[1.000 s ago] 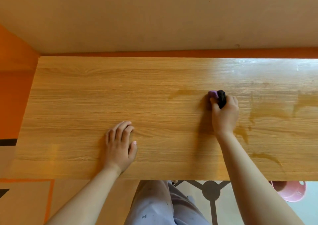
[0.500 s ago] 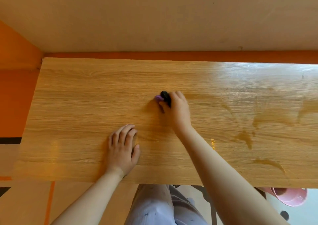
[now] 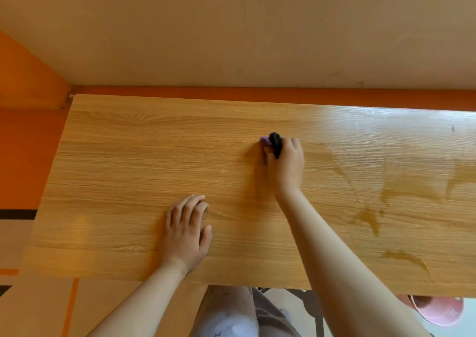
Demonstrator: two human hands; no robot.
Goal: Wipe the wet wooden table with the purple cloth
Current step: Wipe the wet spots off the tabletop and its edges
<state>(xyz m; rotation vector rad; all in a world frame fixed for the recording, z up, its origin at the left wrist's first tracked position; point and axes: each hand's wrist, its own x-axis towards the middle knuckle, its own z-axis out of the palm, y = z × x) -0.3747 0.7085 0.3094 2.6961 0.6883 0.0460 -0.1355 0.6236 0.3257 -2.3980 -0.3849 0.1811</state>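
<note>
The wooden table (image 3: 128, 156) fills the middle of the head view. My right hand (image 3: 286, 164) grips the purple cloth (image 3: 265, 141), bunched small with a dark part beside it, and presses it on the tabletop near the centre. Most of the cloth is hidden under my fingers. Wet streaks and patches (image 3: 401, 187) darken the wood on the right side. My left hand (image 3: 186, 229) rests flat on the table near the front edge, fingers relaxed, holding nothing.
An orange and beige wall runs along the table's far edge and left side. A pink bowl-like tub (image 3: 438, 309) sits on the floor below the table's front right. My legs (image 3: 226, 313) and a dark metal frame show under the front edge.
My right hand with the cloth swept left across the table, then came back somewhat to the right. The left hand stayed in place. The view shifted slightly.
</note>
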